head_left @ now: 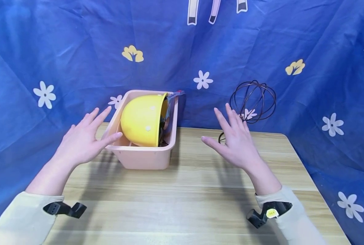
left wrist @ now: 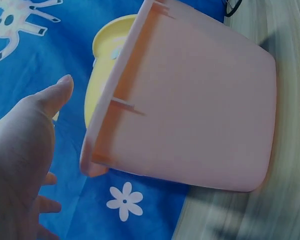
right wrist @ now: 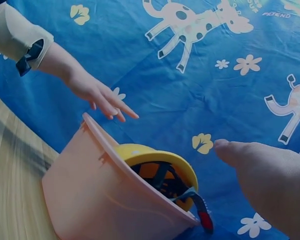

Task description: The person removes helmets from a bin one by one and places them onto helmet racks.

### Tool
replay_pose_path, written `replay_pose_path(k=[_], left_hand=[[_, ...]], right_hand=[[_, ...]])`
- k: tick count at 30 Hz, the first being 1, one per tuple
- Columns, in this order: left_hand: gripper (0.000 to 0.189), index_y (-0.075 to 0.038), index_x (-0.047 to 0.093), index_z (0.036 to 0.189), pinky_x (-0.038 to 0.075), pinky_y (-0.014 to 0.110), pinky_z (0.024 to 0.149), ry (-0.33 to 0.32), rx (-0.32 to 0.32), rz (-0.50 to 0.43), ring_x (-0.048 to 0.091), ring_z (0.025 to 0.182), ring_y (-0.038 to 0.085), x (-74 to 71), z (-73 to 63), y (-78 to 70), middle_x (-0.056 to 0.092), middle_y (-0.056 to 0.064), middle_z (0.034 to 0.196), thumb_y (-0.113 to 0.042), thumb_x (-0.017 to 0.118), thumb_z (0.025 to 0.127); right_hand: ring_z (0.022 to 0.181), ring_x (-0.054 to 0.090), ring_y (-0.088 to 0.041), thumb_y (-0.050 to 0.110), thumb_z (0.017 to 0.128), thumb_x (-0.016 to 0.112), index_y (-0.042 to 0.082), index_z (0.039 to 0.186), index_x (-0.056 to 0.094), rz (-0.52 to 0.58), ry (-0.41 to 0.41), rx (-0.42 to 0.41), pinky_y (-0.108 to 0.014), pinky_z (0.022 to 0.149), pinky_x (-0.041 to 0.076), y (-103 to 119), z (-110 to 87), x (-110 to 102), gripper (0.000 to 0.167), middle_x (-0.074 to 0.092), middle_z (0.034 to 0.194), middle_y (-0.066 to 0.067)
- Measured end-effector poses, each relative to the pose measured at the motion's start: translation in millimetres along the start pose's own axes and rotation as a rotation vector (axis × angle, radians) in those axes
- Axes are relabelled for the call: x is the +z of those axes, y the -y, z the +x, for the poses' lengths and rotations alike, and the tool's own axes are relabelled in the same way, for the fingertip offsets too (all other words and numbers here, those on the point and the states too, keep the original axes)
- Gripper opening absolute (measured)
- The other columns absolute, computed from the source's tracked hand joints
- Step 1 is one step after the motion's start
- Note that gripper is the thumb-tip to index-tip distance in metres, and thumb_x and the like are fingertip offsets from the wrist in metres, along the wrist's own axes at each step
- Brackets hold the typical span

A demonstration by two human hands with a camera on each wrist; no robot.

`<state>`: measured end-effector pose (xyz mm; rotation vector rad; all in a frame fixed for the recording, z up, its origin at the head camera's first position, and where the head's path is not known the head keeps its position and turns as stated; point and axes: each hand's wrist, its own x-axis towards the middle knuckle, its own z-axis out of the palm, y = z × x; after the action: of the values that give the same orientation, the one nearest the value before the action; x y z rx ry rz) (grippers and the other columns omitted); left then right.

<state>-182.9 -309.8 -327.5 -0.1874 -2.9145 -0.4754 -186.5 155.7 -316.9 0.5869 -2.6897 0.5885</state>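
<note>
A yellow hard hat point(head_left: 141, 119) lies on its side in a pink plastic bin point(head_left: 143, 158) at the back left of the table. Its dark inner straps point(right wrist: 162, 179) face right, and a grey strap with a red end point(right wrist: 204, 215) hangs over the bin's rim. My left hand point(head_left: 85, 137), fingers spread, hovers by the bin's left front corner and holds nothing. To the right, my right hand point(head_left: 235, 137) is raised with straight, spread fingers, nothing in it. Just behind it stands a dark wire frame shaped like an open globe point(head_left: 253, 102), its lower part hidden by that hand.
The wooden table point(head_left: 176, 200) ends at a blue cloth backdrop point(head_left: 169, 51) printed with flowers and animals, which also hangs along both sides. Each wrist carries a black camera point(head_left: 269, 212) over a light sleeve.
</note>
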Motion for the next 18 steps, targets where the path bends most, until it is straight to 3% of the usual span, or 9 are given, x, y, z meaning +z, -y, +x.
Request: replay_pose_path(k=[5, 9, 13, 18], left_hand=[[0.095, -0.035, 0.012, 0.171, 0.022, 0.087, 0.103, -0.014, -0.022, -0.032, 0.027, 0.148, 0.06, 3.4, 0.2, 4.9, 0.015, 0.022, 0.174, -0.073, 0.057, 0.097], [0.092, -0.032, 0.018, 0.171, 0.024, 0.087, 0.102, -0.044, -0.032, -0.077, 0.027, 0.15, 0.056, 5.1, 1.0, 8.4, 0.019, 0.021, 0.173, -0.07, 0.059, 0.098], [0.089, -0.027, 0.024, 0.171, 0.026, 0.083, 0.107, -0.076, -0.042, -0.145, 0.028, 0.151, 0.052, 7.9, 1.9, 12.4, 0.026, 0.023, 0.171, -0.064, 0.062, 0.1], [0.083, -0.025, 0.032, 0.169, 0.037, 0.078, 0.104, -0.112, -0.083, -0.265, 0.044, 0.141, 0.054, 12.4, 1.0, 15.3, 0.042, 0.025, 0.162, -0.061, 0.064, 0.101]], right_hand=[[0.158, 0.017, -0.041, 0.075, 0.095, 0.059, 0.033, 0.17, 0.025, 0.056, -0.051, -0.031, -0.07, 0.121, 0.019, 5.7, 5.8, 6.7, 0.092, 0.006, 0.177, 0.0], [0.156, 0.023, -0.043, 0.068, 0.097, 0.064, 0.028, 0.169, 0.03, 0.111, -0.099, -0.051, -0.072, 0.117, 0.025, 11.3, 10.6, 12.2, 0.089, 0.012, 0.177, -0.002], [0.155, 0.028, -0.04, 0.063, 0.097, 0.067, 0.026, 0.167, 0.035, 0.17, -0.135, -0.064, -0.07, 0.116, 0.03, 18.2, 15.2, 17.9, 0.086, 0.018, 0.175, -0.002], [0.155, 0.028, -0.033, 0.06, 0.099, 0.067, 0.024, 0.166, 0.038, 0.238, -0.14, -0.079, -0.065, 0.117, 0.032, 26.2, 20.6, 25.2, 0.081, 0.023, 0.174, -0.002]])
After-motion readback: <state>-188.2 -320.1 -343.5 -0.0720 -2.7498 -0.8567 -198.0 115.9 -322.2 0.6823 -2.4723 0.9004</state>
